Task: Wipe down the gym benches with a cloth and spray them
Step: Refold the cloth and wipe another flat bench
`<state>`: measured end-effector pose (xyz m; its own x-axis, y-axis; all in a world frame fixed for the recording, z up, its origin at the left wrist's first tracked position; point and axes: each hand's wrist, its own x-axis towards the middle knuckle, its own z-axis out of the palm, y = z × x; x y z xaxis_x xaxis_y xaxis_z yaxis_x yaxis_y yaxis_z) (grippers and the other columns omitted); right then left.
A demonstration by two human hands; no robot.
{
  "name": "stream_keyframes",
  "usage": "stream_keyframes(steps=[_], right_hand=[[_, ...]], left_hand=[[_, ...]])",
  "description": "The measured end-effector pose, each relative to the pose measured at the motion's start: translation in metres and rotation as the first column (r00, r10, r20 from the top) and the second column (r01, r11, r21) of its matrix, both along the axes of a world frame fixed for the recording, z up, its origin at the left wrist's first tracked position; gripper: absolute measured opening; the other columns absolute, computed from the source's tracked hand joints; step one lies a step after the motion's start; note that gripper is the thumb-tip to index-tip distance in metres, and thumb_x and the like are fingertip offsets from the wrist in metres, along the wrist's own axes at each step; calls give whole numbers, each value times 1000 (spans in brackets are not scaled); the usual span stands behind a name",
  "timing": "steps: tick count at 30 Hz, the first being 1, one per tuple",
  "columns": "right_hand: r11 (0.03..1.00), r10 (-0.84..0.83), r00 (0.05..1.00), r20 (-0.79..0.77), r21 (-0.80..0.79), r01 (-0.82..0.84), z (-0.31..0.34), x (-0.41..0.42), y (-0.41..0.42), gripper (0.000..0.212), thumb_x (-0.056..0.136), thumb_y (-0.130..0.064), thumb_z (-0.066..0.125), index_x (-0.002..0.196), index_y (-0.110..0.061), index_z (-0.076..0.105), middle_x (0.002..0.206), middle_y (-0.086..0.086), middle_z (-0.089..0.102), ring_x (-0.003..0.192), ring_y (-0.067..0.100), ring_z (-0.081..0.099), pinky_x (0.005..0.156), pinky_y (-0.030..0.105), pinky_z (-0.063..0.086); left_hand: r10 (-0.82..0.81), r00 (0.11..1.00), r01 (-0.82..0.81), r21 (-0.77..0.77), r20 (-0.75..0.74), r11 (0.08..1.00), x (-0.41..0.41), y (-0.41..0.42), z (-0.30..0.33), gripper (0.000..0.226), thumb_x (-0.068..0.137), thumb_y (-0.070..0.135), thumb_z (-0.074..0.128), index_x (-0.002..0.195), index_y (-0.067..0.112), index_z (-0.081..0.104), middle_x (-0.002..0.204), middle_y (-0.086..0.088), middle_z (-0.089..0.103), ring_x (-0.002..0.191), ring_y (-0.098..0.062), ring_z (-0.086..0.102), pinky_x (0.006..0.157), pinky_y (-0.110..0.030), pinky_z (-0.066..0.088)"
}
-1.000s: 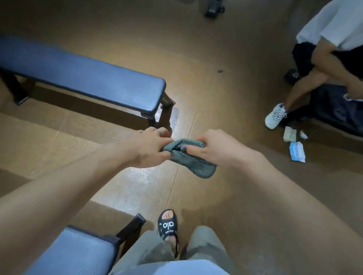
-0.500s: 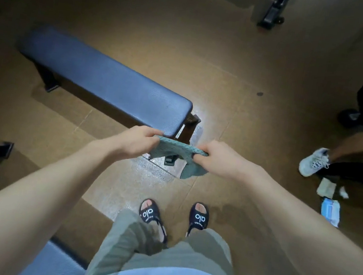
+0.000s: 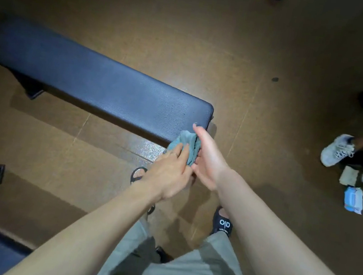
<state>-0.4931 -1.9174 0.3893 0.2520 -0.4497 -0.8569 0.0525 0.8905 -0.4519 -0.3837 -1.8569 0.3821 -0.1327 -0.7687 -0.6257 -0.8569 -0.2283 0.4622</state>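
Between flat hands [image 3: 205, 156] lies a crumpled cloth [image 3: 185, 146].

Cloth [image 3: 185, 146] now bunched between palms.
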Motion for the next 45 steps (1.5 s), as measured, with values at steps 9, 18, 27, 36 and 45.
stream_keyframes(steps=[9, 18, 27, 36, 45], right_hand=[[875, -292, 863, -412, -480, 67, -128, 41, -32, 27, 89, -6, 49, 98, -18, 72, 96, -1, 74, 88, 16, 67, 87, 36, 55], [153, 137, 144, -980, -122, -981, -352, 21, -36, 75, 93, -55, 27, 158, -16, 34, 166, 11, 26, 155, 30, 20, 126, 48, 16], [147, -189, 68, -980, -97, -984, -431, 43, -54, 72, 99, -54, 14, 162, -21, 19, 169, 16, 11, 157, 34, 3, 125, 55, 6], [171, -93, 125, -988, -139, -975, -426, 31, -180, 60, 107, -42, 18, 163, -26, 9, 171, 11, 1, 157, 28, -4, 127, 45, -3], [209, -107, 178, -978, -197, -958, -432, 14, -89, 64, 100, -43, 6, 163, -31, 8, 170, 8, -5, 157, 26, -9, 127, 43, -6]], left_hand=[[24, 992, -34, -82, -123, 996, 86, -37, -109, 83, 88, 46, 37, 164, 23, 10, 172, 0, 8, 158, -16, 10, 128, -37, 10], [111, 980, -22, -468, 164, 884, 118, -105, -323, 59, 101, 36, 44, 152, 9, 39, 154, -11, 46, 141, -31, 42, 120, -46, 28], [267, 929, 34, -780, 254, 625, 112, -135, -427, 23, 96, 33, 45, 101, 14, 58, 108, -8, 57, 98, -33, 51, 87, -47, 40], [297, 941, -36, -825, 162, 565, 113, -132, -431, 18, 91, 29, 48, 101, 18, 58, 110, -2, 55, 99, -28, 48, 87, -42, 37], [308, 940, -51, -835, 145, 548, 113, -133, -435, 17, 91, 28, 50, 102, 18, 58, 111, -1, 55, 100, -26, 48, 88, -41, 37]])
